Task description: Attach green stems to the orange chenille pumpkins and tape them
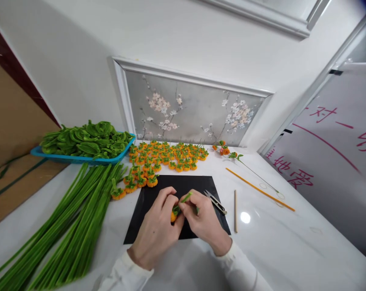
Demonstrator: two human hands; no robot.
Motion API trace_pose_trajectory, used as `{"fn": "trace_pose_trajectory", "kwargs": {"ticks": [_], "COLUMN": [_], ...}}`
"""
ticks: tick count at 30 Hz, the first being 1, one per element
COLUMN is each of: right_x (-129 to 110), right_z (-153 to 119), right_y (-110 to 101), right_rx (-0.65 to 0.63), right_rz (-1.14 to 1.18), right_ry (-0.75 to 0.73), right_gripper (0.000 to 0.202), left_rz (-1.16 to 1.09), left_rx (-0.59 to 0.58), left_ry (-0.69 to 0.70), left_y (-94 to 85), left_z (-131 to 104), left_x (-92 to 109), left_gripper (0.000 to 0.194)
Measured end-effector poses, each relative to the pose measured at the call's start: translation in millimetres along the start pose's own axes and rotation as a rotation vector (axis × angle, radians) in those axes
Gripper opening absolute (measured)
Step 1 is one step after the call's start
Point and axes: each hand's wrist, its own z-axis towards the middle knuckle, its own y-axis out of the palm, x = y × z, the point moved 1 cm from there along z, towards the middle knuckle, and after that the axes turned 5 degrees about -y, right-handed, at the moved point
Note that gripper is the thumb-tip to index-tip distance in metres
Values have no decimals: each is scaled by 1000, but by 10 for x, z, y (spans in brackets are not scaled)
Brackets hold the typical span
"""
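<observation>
My left hand is closed around a small orange pipe-cleaner pumpkin, mostly hidden by the fingers. Opposite it, my right hand pinches a short green pipe cleaner whose tip sticks up between the two hands. Both hands are over a black mat. Thread snips lie at the mat's right edge, close to my right hand. Beyond the mat stand many finished-looking orange pumpkins with green tops, grouped in rows.
A blue tray heaped with green looped leaves stands at the back left. Long green pipe cleaners spread across the left side. On the right lie a wooden stick, an orange pipe cleaner and an orange flower stem.
</observation>
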Motion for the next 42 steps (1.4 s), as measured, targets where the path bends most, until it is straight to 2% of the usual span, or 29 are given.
{"fn": "trace_pose_trajectory", "kwargs": {"ticks": [4,6,11,15,18,22,25,27,31,35,38,42], "right_x": [26,40,44,28,17,-2,-20,-32,-54,-49,-10,46], "right_z": [-6,-7,2,14,15,7,3,5,6,-11,-23,-27], "right_y": [4,-15,-76,-101,-102,-110,-143,-169,-201,-194,-179,-145], "right_rx": [13,23,2,-21,-32,-70,-126,-170,-213,-162,-80,-4], "right_rz": [-23,-22,-16,4,14,30,78,117,192,208,188,141], "right_ry": [34,60,77,-1,-54,-86,-107,-110,-94,-61,-4,31], "right_gripper": [19,19,18,14,16,16,15,14,17,20,22,20], "left_rz": [-6,-56,-223,-335,-600,-1014,-1178,-1257,-1338,-1338,-1245,-759], "left_rx": [44,22,-79,-99,-242,-484,-615,-684,-763,-763,-636,-398], "left_ry": [-5,-33,-213,-315,-443,-711,-840,-877,-898,-879,-740,-388], "left_y": [16,-11,-65,-81,-122,-225,-265,-255,-211,-222,-247,-218], "left_z": [-5,11,60,81,97,111,110,99,61,56,84,89], "left_x": [-13,-5,10,4,19,61,52,20,-40,-6,70,138], "left_gripper": [12,14,13,7,12,12,5,6,10,14,23,26]}}
